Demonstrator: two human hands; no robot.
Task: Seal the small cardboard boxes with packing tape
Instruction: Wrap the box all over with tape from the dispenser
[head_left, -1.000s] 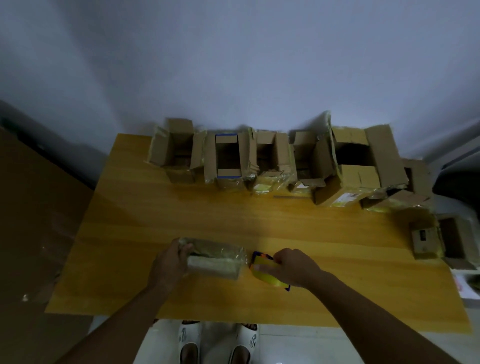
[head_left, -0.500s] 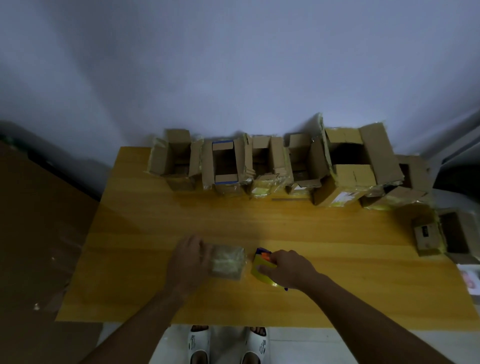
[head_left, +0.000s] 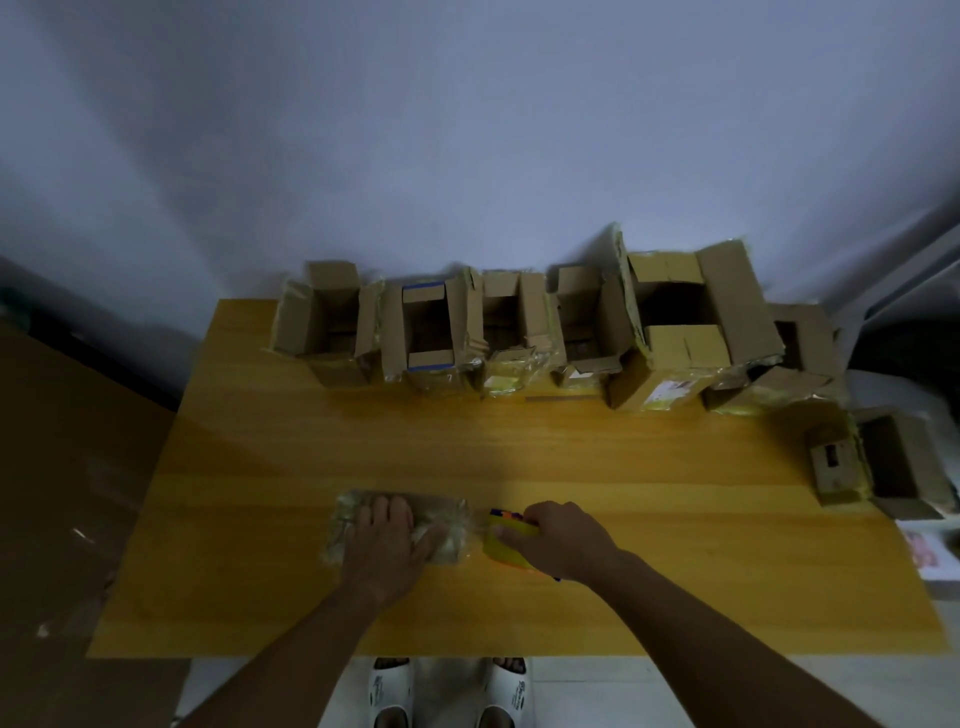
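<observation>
Pressing down with our left hand (head_left: 387, 543), we hold a small cardboard box (head_left: 400, 527) flat against the wooden table (head_left: 519, 457). The fingers lie straight and spread across the top face, with the thumb angled out toward the right end; nothing is curled round the box. The box lies lengthwise, left to right, near the front edge of the table. Its surface is covered in glossy clear tape that catches the light.

Our right hand (head_left: 558, 538) grips a yellow tape dispenser (head_left: 506, 543) just beside the right end of the box. The fingers are curled over the top of the dispenser and the thumb pinches its near side. An orange and blue part shows at the dispenser's upper left corner. We cannot tell whether a strip of tape runs between the dispenser and the box.

A row of open cardboard boxes (head_left: 431, 332) stands along the far edge of the table against the wall (head_left: 467, 130), flaps raised. The largest box (head_left: 675, 332) sits toward the right of that row. Two more open boxes (head_left: 878, 462) lie at the right edge. Below the front edge, two white sandals (head_left: 449, 691) stand on the floor.
</observation>
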